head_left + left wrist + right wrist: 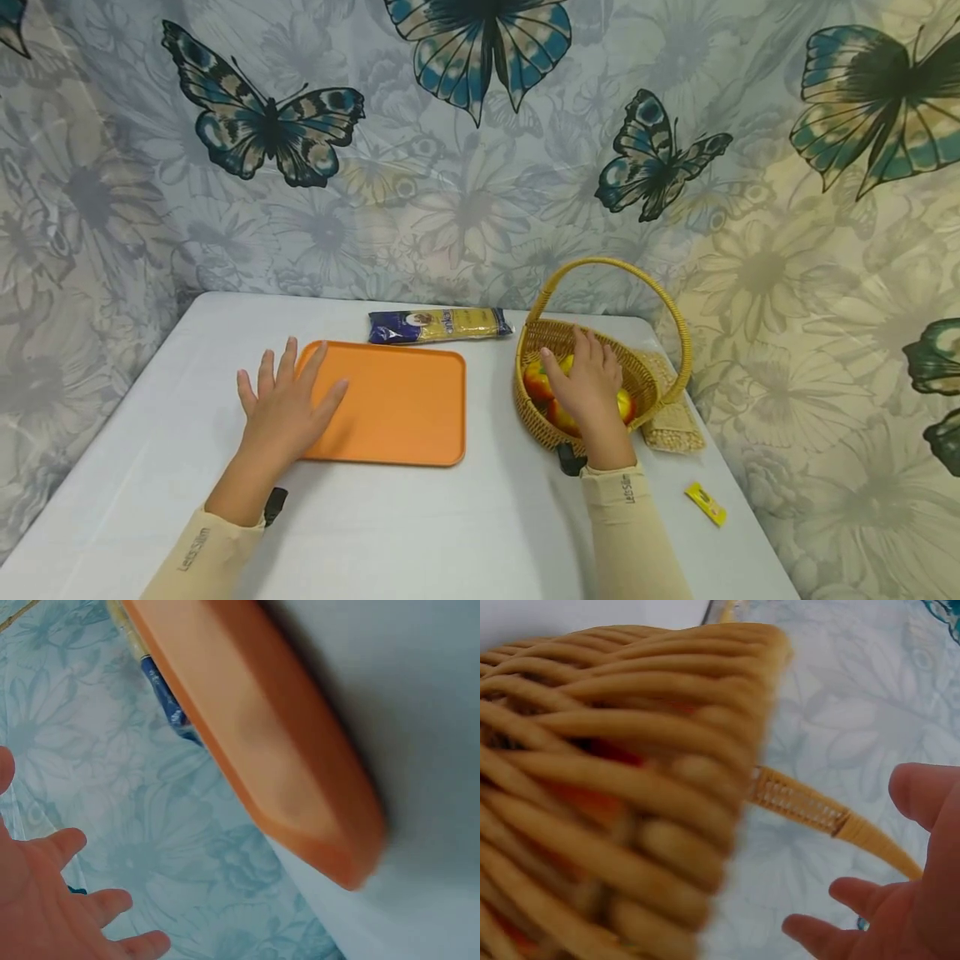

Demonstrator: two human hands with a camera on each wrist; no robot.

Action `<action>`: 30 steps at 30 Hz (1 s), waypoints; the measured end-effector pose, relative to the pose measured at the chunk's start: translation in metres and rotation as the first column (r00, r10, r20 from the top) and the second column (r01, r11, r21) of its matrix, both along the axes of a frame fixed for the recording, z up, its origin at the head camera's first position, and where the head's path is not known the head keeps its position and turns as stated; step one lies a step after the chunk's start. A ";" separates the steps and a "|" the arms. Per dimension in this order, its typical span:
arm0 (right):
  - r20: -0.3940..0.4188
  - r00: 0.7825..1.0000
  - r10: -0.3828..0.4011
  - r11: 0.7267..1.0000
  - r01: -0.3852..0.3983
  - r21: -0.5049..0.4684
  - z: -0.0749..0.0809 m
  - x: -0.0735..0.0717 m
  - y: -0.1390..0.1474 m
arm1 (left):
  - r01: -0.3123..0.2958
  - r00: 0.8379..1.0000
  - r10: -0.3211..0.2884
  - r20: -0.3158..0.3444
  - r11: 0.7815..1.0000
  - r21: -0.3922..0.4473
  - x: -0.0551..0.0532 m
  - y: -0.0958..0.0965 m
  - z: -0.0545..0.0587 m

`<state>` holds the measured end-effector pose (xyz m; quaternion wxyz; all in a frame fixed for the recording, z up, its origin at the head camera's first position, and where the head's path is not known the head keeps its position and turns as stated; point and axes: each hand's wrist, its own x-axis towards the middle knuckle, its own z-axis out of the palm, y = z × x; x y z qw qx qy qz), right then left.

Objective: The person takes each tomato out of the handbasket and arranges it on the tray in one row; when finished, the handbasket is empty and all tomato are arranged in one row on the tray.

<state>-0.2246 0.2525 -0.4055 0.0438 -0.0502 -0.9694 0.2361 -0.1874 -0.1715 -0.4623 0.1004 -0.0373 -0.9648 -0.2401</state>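
My left hand [283, 418] hovers with spread fingers over the left end of an orange tray [397, 408], holding nothing. In the left wrist view, the tray [247, 727] appears beside the spread fingers [112, 904]. My right hand [588, 383] is above a yellow wicker basket [528, 417] with a tall arched handle [600, 262]; its fingers are extended and grip nothing. Red-and-yellow fruits [537, 382], apple-like, lie inside the basket, partly hidden by that hand. The right wrist view shows the woven basket wall [630, 780] close up, with the right fingers apart from it.
A blue-and-yellow pasta packet [442, 325] lies behind the tray. A clear bag of beige grains or beans [673, 427] lies partly behind the basket. A small yellow packet [706, 504] is near the right edge of the white table [420, 533]. Butterfly-print cloth [465, 208] hangs behind.
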 end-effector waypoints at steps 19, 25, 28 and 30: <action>0.118 0.993 -0.020 0.999 0.015 0.046 -0.034 -0.015 0.002 | 0.105 0.960 -0.099 0.261 0.994 -0.010 0.043 -0.013 -0.035; 0.131 0.991 -0.023 0.998 0.015 0.064 -0.042 -0.018 0.002 | 0.124 0.947 -0.119 0.299 0.992 0.001 0.048 -0.008 -0.042; 0.128 0.991 -0.026 0.997 0.015 0.081 -0.045 -0.019 0.001 | 0.122 0.946 -0.117 0.301 0.993 0.002 0.050 -0.007 -0.041; 0.127 0.992 -0.028 0.996 0.017 0.090 -0.047 -0.019 0.001 | 0.121 0.945 -0.115 0.307 0.993 0.000 0.050 -0.008 -0.041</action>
